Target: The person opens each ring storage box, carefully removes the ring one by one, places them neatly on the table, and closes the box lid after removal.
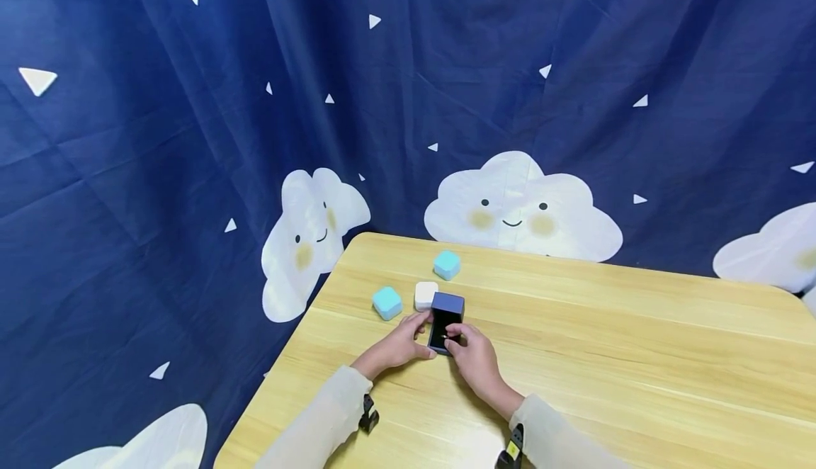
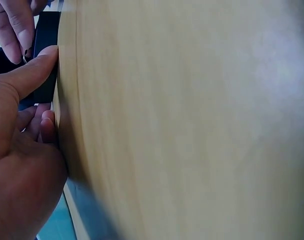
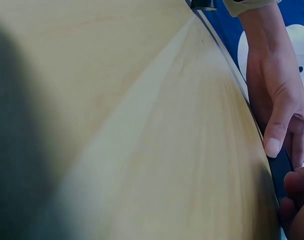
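Observation:
A small dark blue ring box [image 1: 448,304] stands on the table with its lid raised and its black inside showing. My left hand [image 1: 397,345] holds it from the left, thumb at the near end and fingers along the side. Over the box's inside, my right hand [image 1: 477,364] pinches a tiny shiny ring [image 2: 25,57] between thumb and fingertips. Whether the ring touches the lining is hard to tell. In the right wrist view, my left thumb presses the box's edge [image 3: 280,172], and part of the right hand shows at the lower right.
Just behind the left hand sits a white rounded block [image 1: 426,295]. One light blue block [image 1: 387,303] lies to its left, another light blue block [image 1: 447,265] farther back. The wooden table [image 1: 605,334] reaches a dark blue curtain [image 1: 478,100] printed with clouds.

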